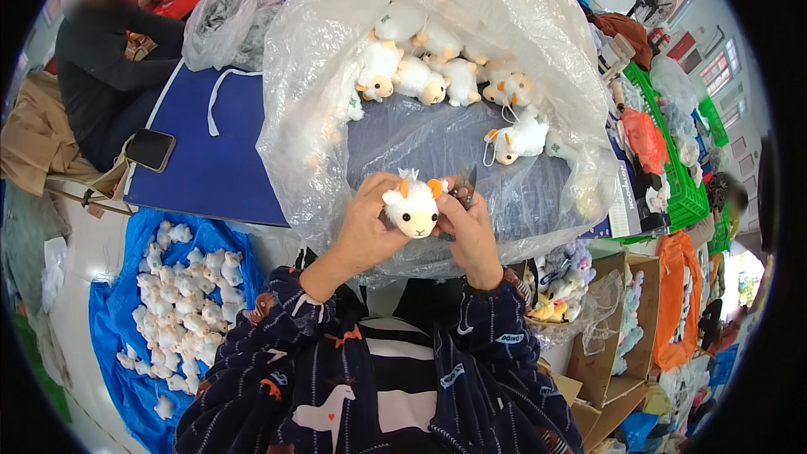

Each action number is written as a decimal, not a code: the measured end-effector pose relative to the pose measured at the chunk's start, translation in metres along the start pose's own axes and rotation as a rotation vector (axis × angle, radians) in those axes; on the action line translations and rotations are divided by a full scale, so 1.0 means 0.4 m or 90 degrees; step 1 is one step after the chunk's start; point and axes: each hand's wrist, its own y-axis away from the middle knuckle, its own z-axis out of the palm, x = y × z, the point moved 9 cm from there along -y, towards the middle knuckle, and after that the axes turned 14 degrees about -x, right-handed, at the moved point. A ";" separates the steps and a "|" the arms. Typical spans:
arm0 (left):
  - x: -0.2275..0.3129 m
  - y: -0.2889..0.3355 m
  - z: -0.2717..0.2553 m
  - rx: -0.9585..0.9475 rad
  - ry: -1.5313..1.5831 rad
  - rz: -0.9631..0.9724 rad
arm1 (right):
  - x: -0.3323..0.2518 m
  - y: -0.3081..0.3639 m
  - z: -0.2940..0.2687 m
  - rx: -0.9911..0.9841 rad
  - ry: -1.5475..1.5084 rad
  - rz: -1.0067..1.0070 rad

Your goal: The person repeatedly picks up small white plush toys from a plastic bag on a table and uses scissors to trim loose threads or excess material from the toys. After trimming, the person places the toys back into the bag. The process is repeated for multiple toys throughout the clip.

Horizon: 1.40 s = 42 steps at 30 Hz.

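A small white plush sheep (414, 210) with orange horns and black eyes is held up before me, its face toward me. My left hand (367, 217) wraps its fingers round the toy's left side. At its other side, my right hand (472, 234) is closed, its thumb against the orange horn. A dark, pointed tool that looks like thread snips (465, 192) sticks up from the right hand's fingers. Beyond, inside a large clear plastic bag (311, 42), lie several similar plush sheep (420, 80). One plush sheep (523, 136) with a white cord loop lies nearer, at the right.
Many white plush pieces (181, 303) fill a blue sheet (109, 328) on the floor at left. A phone (151, 150) rests on the blue table (210, 176). A cardboard box (601, 361) and green crates (664, 143) stand at right. Another person (109, 59) sits at far left.
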 end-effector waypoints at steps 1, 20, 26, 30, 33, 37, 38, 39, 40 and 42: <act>-0.002 0.000 0.000 0.008 0.001 -0.005 | -0.001 -0.001 0.005 -0.006 -0.014 0.007; -0.110 -0.026 0.001 0.016 0.493 -0.155 | -0.128 0.012 0.044 0.065 0.491 -0.240; -0.123 -0.012 0.017 0.025 0.652 -0.240 | -0.134 0.056 0.116 0.014 0.798 -0.325; -0.171 0.013 0.051 -0.091 0.607 -0.337 | -0.098 0.048 0.106 0.027 0.818 -0.342; -0.138 0.004 0.028 -0.090 0.471 -0.276 | -0.084 0.023 0.024 0.105 0.641 -0.276; -0.074 0.023 -0.008 0.014 0.309 -0.117 | -0.050 0.012 -0.021 0.135 0.382 -0.153; -0.082 0.017 0.013 -0.014 0.319 -0.105 | -0.049 0.009 -0.020 0.137 0.358 -0.137; -0.090 0.011 0.034 -0.038 0.328 -0.093 | -0.045 0.006 -0.019 0.135 0.334 -0.119; -0.094 0.006 0.046 -0.062 0.336 -0.081 | -0.041 -0.001 -0.014 0.124 0.332 -0.111; -0.128 -0.013 0.064 -0.134 0.421 -0.151 | -0.037 -0.014 -0.010 0.103 0.330 -0.098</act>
